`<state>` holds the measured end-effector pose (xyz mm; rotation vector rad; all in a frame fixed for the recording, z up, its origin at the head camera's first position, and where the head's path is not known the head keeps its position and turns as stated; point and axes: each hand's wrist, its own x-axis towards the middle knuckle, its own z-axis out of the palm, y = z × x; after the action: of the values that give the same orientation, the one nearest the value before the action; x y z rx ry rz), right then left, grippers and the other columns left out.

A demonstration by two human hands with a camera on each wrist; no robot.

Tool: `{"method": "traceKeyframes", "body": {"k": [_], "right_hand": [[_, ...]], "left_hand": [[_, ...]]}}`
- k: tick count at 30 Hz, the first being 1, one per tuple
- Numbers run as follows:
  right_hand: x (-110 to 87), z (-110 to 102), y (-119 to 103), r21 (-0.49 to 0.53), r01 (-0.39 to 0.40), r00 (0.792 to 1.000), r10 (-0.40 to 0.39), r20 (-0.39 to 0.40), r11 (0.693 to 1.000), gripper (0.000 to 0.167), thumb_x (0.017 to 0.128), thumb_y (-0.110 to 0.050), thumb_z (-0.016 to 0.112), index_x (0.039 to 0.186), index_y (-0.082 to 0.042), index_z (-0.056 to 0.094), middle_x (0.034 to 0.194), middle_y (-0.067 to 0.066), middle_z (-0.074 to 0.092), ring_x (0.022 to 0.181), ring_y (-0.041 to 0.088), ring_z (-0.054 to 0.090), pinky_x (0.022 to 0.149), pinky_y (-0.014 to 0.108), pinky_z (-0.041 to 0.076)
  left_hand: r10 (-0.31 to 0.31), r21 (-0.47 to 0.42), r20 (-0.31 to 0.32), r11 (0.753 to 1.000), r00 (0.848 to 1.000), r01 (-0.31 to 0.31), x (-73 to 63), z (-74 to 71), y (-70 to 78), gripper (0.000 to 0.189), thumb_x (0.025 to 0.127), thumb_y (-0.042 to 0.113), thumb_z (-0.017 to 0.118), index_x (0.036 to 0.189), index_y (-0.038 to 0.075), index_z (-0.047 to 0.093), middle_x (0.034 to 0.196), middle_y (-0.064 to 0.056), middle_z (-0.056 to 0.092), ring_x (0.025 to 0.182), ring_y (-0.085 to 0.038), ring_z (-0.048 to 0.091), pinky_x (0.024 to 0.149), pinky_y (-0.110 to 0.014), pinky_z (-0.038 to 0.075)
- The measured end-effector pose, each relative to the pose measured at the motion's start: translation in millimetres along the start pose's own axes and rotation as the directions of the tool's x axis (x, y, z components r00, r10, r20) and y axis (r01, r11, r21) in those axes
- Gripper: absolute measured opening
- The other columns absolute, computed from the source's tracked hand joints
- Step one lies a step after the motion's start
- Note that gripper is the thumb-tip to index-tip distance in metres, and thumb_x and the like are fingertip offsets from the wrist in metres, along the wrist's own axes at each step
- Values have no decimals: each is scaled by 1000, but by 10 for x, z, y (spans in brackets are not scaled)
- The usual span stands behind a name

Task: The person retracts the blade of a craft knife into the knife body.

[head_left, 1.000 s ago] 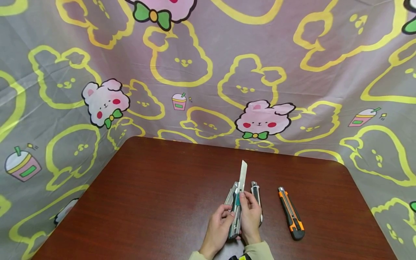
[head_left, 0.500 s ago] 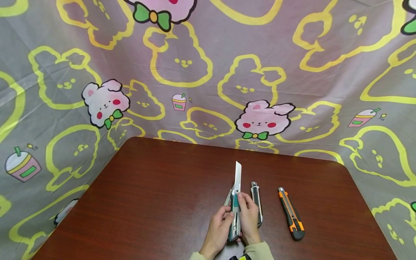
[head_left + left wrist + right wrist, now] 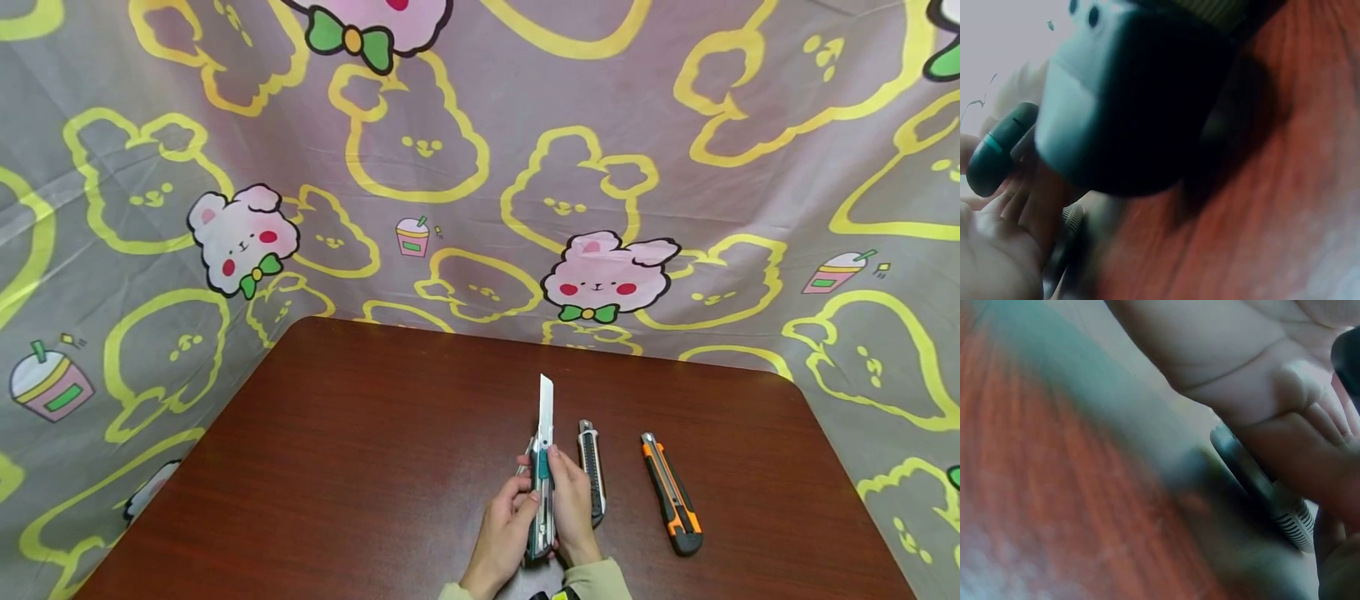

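Both hands hold a teal and silver utility knife (image 3: 542, 521) upright in front of the body, its long blade (image 3: 547, 404) slid out and pointing away. My left hand (image 3: 499, 527) grips the lower left side of the handle with bent fingers. On the other side, my right hand (image 3: 573, 504) pinches the handle, its thumb beside the teal slider (image 3: 544, 463). In the left wrist view the handle's rounded dark end (image 3: 997, 153) sticks out past the fingers. The right wrist view shows my right palm (image 3: 1260, 369) curled close to a dark handle end (image 3: 1349, 362).
Right of the hands lies a white and black utility knife (image 3: 591, 467), and beyond it an orange and black one (image 3: 671, 492). A silver knife (image 3: 528, 454) lies mostly hidden behind the left hand. The brown table (image 3: 375, 433) meets a patterned cloth (image 3: 465, 225) at the back.
The held utility knife has turned, so its blade tip has swung left and its slider faces up more squarely. Both hands stay in nearly the same place, still gripping it.
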<state>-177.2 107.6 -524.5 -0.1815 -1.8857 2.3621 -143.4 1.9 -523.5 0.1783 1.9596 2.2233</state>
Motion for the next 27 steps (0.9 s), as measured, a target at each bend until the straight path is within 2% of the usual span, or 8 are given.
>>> {"method": "traceKeyframes", "body": {"k": [7, 14, 20, 27], "right_hand": [[6, 5, 8, -33, -6, 1000, 5, -27, 999, 50, 103, -33, 43, 115, 13, 60, 82, 1, 75, 71, 10, 67, 68, 21, 54], [17, 24, 21, -43, -15, 998, 12, -66, 999, 46, 102, -30, 48, 109, 14, 61, 77, 0, 73, 69, 11, 66, 67, 22, 55], [22, 39, 30, -56, -34, 997, 30, -76, 998, 43, 101, -28, 50, 106, 13, 62, 74, -3, 71, 67, 10, 65, 67, 22, 54], [29, 34, 26, -85, -16, 996, 9, -90, 996, 41, 101, -26, 51, 102, 13, 63, 78, 7, 72, 66, 11, 66, 66, 23, 54]], "left_hand": [[0, 19, -24, 1000, 1000, 0, 13, 16, -17, 22, 97, 14, 50, 113, -1, 57, 89, -16, 70, 54, -12, 64, 52, -29, 57], [49, 155, -87, 987, 995, -35, 18, 26, -13, 19, 94, 14, 56, 108, 4, 63, 88, -12, 72, 72, -3, 63, 68, -18, 51], [33, 155, -97, 988, 995, -17, 22, 34, -34, 23, 91, 14, 60, 111, 4, 62, 92, -12, 72, 76, -4, 66, 70, -18, 53], [34, 168, -88, 986, 996, -18, 17, 43, -27, 26, 92, 15, 58, 114, 1, 61, 95, -12, 72, 79, -3, 66, 71, -19, 53]]}}
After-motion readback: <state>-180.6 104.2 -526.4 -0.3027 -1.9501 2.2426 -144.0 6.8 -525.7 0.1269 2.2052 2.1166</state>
